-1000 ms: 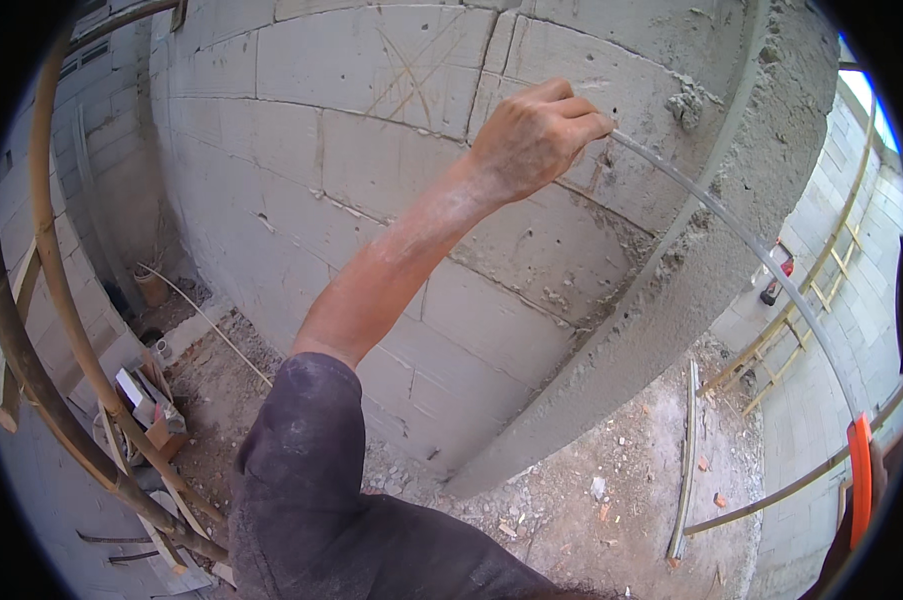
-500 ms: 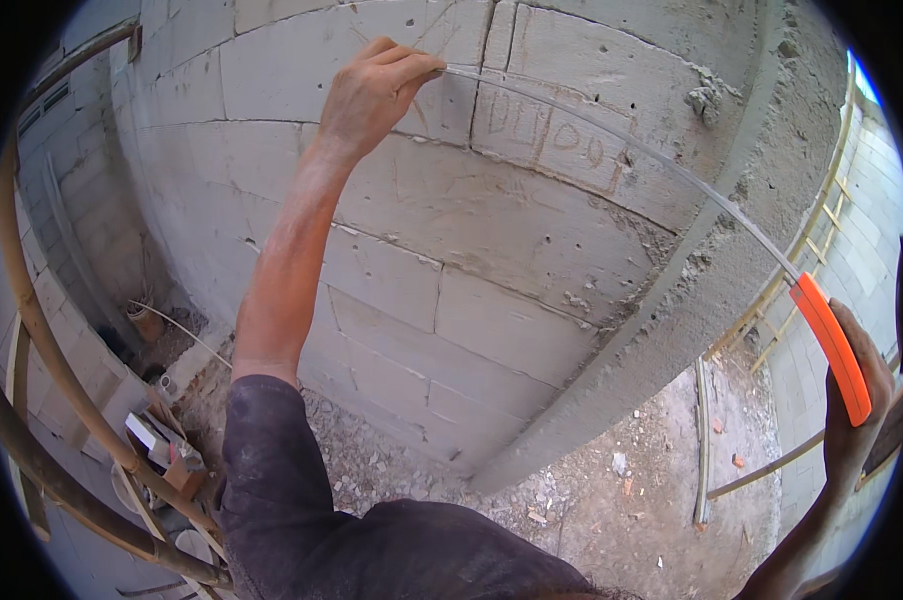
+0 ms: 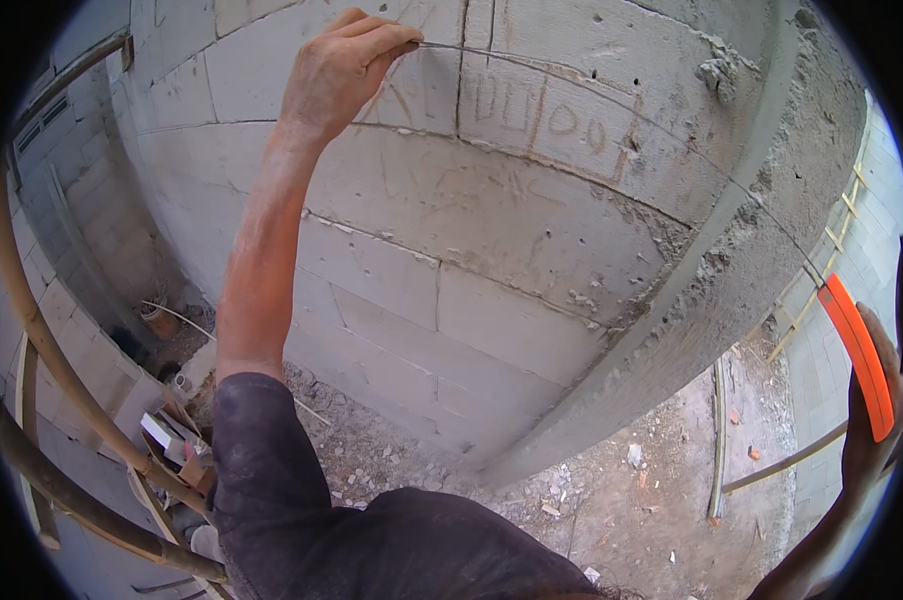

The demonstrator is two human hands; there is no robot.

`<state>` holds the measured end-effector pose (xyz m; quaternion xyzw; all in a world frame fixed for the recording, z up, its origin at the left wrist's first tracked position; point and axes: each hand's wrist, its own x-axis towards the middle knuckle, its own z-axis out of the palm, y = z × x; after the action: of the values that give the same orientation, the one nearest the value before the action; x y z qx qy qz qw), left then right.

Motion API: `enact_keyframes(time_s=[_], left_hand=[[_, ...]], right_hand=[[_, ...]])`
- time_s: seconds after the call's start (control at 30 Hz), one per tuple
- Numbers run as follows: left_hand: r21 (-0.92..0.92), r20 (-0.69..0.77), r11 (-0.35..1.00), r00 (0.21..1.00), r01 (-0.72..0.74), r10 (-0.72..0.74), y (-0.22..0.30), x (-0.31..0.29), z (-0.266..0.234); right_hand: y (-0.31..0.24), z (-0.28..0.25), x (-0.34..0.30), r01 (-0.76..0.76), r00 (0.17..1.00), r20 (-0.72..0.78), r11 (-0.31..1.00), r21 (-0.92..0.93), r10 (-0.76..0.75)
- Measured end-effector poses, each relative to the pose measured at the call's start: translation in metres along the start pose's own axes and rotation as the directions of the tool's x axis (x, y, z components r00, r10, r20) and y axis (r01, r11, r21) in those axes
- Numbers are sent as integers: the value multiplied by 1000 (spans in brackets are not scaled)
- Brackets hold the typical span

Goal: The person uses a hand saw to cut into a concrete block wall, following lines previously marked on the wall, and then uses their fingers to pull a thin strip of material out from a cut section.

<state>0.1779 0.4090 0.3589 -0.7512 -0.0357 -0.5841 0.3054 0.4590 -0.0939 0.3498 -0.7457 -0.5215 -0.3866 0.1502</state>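
Observation:
My left hand point(image 3: 343, 75), raised high against the block wall point(image 3: 531, 200), pinches the far tip of a long thin metal blade point(image 3: 661, 128). The blade runs right and down across the rough grey concrete column point(image 3: 731, 270) to an orange handle point(image 3: 858, 360). It looks like a handsaw seen edge-on; its teeth cannot be made out. At the far right, my right hand point(image 3: 886, 375) is closed round that handle, its fingers partly hidden behind it. Whether the blade presses on the column or hovers just off it, I cannot tell.
Bamboo poles point(image 3: 56, 365) cross close on my left. Below them sit a white box point(image 3: 164, 436) and other clutter. Rubble point(image 3: 561, 490) covers the ground at the wall's foot. A wooden pole point(image 3: 717, 440) lies lower right, near a slanting pole point(image 3: 786, 465).
The blade has turned and now shows as a thinner, darker line. My view has shifted a little; both hands keep their grip, the left slightly higher on the wall.

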Motion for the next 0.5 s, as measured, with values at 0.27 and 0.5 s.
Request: enact_keyframes(time_s=[0.27, 0.5], left_hand=[[33, 45, 999, 999, 27, -28, -1, -1, -4], [74, 61, 996, 997, 42, -46, 8, -2, -8]], right_hand=[[7, 13, 3, 26, 1000, 14, 998, 49, -27], [33, 31, 9, 6, 999, 34, 979, 204, -13]])
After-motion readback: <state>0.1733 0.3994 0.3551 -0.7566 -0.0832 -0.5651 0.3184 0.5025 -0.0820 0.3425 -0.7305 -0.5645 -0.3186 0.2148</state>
